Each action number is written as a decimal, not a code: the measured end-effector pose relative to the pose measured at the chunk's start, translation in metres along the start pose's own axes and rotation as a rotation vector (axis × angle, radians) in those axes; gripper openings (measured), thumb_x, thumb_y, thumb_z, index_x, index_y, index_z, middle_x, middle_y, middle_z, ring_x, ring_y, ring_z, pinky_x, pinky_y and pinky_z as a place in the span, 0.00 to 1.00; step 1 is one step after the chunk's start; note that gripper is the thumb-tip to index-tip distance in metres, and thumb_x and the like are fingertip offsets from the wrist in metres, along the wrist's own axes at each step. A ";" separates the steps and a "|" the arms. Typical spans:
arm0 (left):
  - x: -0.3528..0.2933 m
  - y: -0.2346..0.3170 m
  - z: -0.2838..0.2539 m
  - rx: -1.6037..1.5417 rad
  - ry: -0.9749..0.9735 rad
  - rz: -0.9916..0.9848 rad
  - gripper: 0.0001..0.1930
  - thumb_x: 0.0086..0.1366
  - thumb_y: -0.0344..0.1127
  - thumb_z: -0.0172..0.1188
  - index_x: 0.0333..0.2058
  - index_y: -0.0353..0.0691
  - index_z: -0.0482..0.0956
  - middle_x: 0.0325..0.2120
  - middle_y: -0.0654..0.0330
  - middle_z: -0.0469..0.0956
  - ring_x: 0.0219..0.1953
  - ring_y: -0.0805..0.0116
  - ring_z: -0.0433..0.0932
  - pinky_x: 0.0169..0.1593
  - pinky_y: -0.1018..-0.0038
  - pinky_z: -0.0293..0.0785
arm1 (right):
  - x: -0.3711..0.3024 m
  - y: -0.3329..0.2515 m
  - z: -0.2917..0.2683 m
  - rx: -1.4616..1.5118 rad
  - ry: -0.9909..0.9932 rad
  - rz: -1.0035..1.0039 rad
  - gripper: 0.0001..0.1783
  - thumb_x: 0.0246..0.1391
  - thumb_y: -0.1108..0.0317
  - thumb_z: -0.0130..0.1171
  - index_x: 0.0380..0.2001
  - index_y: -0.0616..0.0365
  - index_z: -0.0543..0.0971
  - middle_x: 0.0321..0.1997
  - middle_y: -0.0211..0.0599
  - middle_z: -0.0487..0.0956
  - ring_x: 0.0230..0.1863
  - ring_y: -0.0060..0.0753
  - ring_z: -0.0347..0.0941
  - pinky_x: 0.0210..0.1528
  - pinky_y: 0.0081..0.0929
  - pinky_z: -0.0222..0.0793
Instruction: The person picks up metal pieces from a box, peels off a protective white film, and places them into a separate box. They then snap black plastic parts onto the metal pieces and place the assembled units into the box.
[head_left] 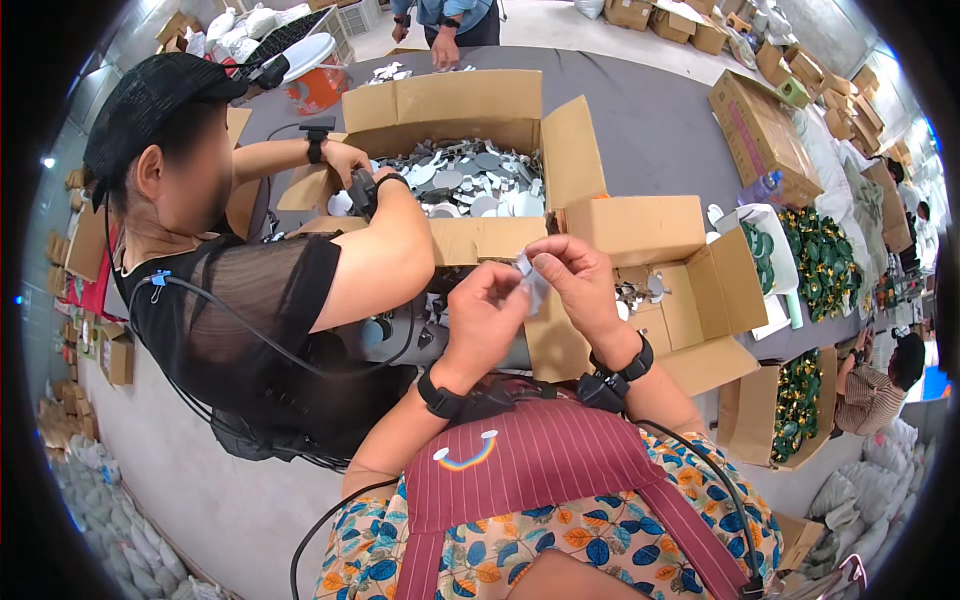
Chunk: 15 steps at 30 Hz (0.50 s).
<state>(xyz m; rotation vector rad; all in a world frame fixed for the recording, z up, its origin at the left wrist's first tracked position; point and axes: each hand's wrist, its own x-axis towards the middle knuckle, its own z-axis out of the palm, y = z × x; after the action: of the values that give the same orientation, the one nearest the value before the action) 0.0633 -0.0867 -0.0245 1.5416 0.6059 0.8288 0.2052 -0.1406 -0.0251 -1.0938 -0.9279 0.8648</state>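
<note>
In front of my chest, both hands meet at a small, thin, whitish-blue piece (535, 290). My left hand (485, 312) is closed, its fingertips pinching the piece's left side. The thumb and forefinger of my right hand (582, 282) grip its upper right part. The fingers partly cover the piece, so its full shape cannot be made out. Just beyond lies a large open cardboard box (440, 97) full of flat grey and white pieces (470, 178), many of them round. To the right of my hands, a smaller open carton (725, 285) holds a few similar pieces.
At my left, a person in black (220, 290) reaches into the large box. Across the grey-covered table (645, 125) stands another person in blue (455, 18). An orange bucket (315, 88) is at the far left; green-and-gold items (822, 255) lie at the right beside a white bin (752, 240).
</note>
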 end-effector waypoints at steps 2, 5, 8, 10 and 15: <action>0.001 -0.003 0.002 -0.198 0.100 -0.002 0.04 0.57 0.22 0.56 0.33 0.34 0.73 0.27 0.65 0.74 0.26 0.82 0.71 0.29 0.84 0.69 | -0.010 0.007 0.005 -0.055 0.059 -0.021 0.09 0.56 0.67 0.56 0.38 0.60 0.73 0.34 0.26 0.76 0.35 0.15 0.70 0.39 0.17 0.67; 0.003 -0.007 0.004 -0.246 0.099 0.008 0.01 0.60 0.25 0.54 0.30 0.34 0.72 0.26 0.65 0.74 0.25 0.82 0.72 0.27 0.83 0.70 | -0.016 0.015 -0.001 -0.019 0.096 0.059 0.13 0.60 0.59 0.50 0.32 0.59 0.74 0.27 0.24 0.74 0.28 0.12 0.68 0.30 0.14 0.65; 0.006 -0.009 -0.003 -0.481 0.047 -0.185 0.05 0.63 0.30 0.54 0.29 0.35 0.71 0.24 0.64 0.75 0.25 0.82 0.71 0.30 0.83 0.69 | -0.014 0.016 0.001 0.216 0.004 0.266 0.17 0.61 0.55 0.48 0.27 0.57 0.73 0.19 0.23 0.73 0.15 0.11 0.63 0.14 0.11 0.56; 0.011 -0.002 -0.004 -0.550 0.034 -0.189 0.07 0.64 0.33 0.53 0.29 0.35 0.70 0.23 0.64 0.74 0.24 0.81 0.71 0.29 0.82 0.70 | -0.011 0.020 -0.001 0.262 -0.010 0.282 0.17 0.61 0.54 0.49 0.28 0.57 0.74 0.19 0.24 0.73 0.15 0.11 0.63 0.14 0.11 0.56; 0.025 -0.007 -0.014 -0.470 -0.063 -0.114 0.08 0.65 0.34 0.53 0.31 0.35 0.69 0.23 0.62 0.74 0.24 0.78 0.73 0.28 0.81 0.72 | -0.007 0.022 0.004 0.274 0.024 0.364 0.17 0.60 0.54 0.49 0.28 0.57 0.74 0.19 0.26 0.75 0.14 0.11 0.63 0.12 0.10 0.55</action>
<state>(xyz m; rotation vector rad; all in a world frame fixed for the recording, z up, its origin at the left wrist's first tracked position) 0.0680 -0.0577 -0.0275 1.0907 0.4107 0.7675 0.1966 -0.1404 -0.0466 -1.0447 -0.5751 1.2355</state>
